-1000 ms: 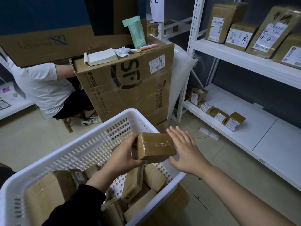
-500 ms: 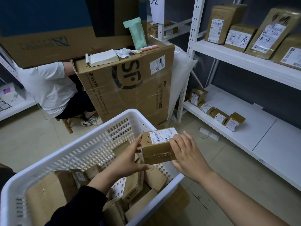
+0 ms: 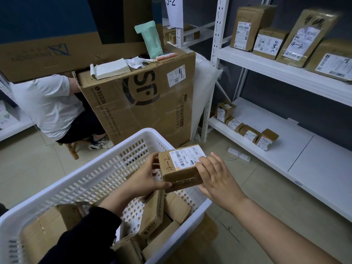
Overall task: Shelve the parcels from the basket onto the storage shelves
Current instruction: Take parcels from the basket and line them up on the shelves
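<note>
A small brown parcel (image 3: 180,169) with a white label and "4-2" written on top is held above the far corner of the white plastic basket (image 3: 89,180). My left hand (image 3: 146,177) grips its left side and my right hand (image 3: 215,175) holds its right side. Several more brown parcels (image 3: 154,212) lie inside the basket. The white storage shelves stand to the right: the lower shelf (image 3: 297,149) carries a row of small parcels (image 3: 247,132), and the upper shelf (image 3: 285,71) holds larger ones, one marked "4-2" (image 3: 302,39).
A large SF cardboard box (image 3: 141,103) stands just beyond the basket with a pad and papers on top. A person in a white shirt (image 3: 49,105) sits on a stool at the left. A white power strip (image 3: 239,154) lies on the floor by the shelf.
The parcel has been turned so that its labelled face points up, and it has risen slightly. My right hand has closed onto its right side.
</note>
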